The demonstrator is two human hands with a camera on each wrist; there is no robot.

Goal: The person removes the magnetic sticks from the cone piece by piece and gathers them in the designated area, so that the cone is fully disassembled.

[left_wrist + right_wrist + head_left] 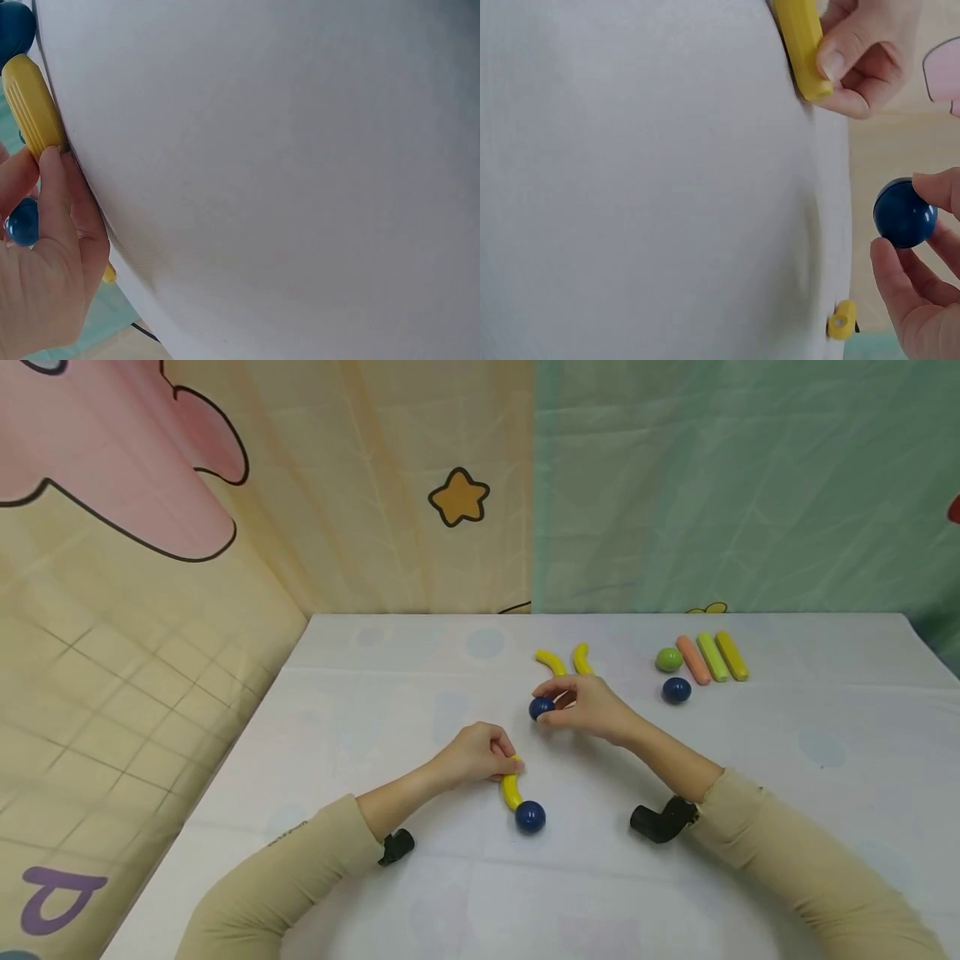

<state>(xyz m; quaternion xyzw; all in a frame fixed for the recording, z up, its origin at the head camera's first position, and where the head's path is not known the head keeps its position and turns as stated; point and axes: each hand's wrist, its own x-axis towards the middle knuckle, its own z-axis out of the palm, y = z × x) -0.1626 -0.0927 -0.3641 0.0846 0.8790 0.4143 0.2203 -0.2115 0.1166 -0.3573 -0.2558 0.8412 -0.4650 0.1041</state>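
My left hand (pixel 477 753) pinches the upper end of a curved yellow stick (pixel 512 792), whose other end touches a dark blue ball (pixel 530 817) on the table. In the left wrist view the yellow stick (pixel 33 105) shows ridges along its side, with thumb and finger at its end. Farther back and to the right, my right hand (pixel 588 706) holds a second dark blue ball (pixel 540 708) between thumb and fingers. The right wrist view shows this ball (pixel 905 213) gripped at its edges. Two more curved yellow sticks (pixel 551 662) lie just behind the right hand, partly hidden by it.
At the back right lie a green ball (pixel 669 660), another blue ball (pixel 677 690), and straight sticks in salmon (pixel 693 660), light green (pixel 712 657) and yellow (pixel 732 656). A white cloth covers the table (pixel 360 693). Printed curtains (pixel 420 552) hang behind it.
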